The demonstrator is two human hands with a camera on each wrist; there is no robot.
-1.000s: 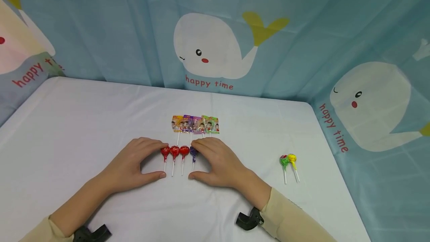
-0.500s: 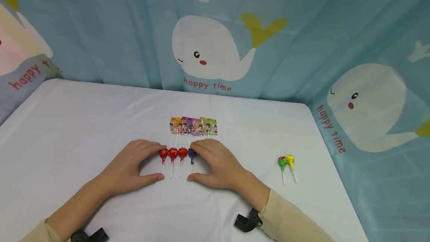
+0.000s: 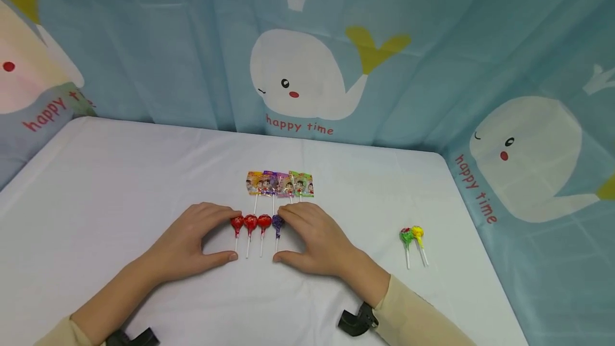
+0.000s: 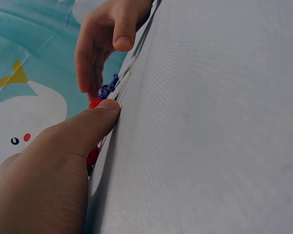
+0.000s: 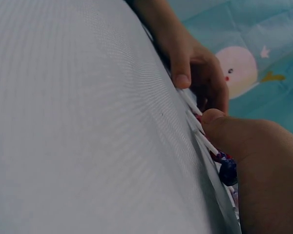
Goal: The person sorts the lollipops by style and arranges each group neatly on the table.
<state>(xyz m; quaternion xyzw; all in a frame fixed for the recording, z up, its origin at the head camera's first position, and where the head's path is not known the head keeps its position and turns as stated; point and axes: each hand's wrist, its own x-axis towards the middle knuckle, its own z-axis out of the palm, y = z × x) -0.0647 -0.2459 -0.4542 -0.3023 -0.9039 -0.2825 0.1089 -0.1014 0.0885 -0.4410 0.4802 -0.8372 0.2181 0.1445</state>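
Observation:
Three red lollipops (image 3: 250, 222) and one purple lollipop (image 3: 277, 221) lie side by side on the white tablecloth (image 3: 120, 175), sticks pointing toward me. My left hand (image 3: 226, 235) rests on the cloth at the row's left end, with a fingertip touching the leftmost red head and the thumb by its stick. My right hand (image 3: 284, 234) mirrors it, fingers against the purple head. In the left wrist view my left thumb (image 4: 88, 131) lies by the white sticks (image 4: 124, 85). In the right wrist view the purple lollipop (image 5: 228, 170) sits under my right thumb (image 5: 244, 141).
Just beyond the hands lies a row of several flat lollipops in colourful wrappers (image 3: 280, 183). A green lollipop (image 3: 406, 236) and a yellow lollipop (image 3: 417, 232) lie together to the right. Blue whale-print curtains (image 3: 307, 68) close off the back and both sides.
The head view has shifted slightly. Both hands stay at the ends of the lollipop row, and the lollipops have not visibly moved.

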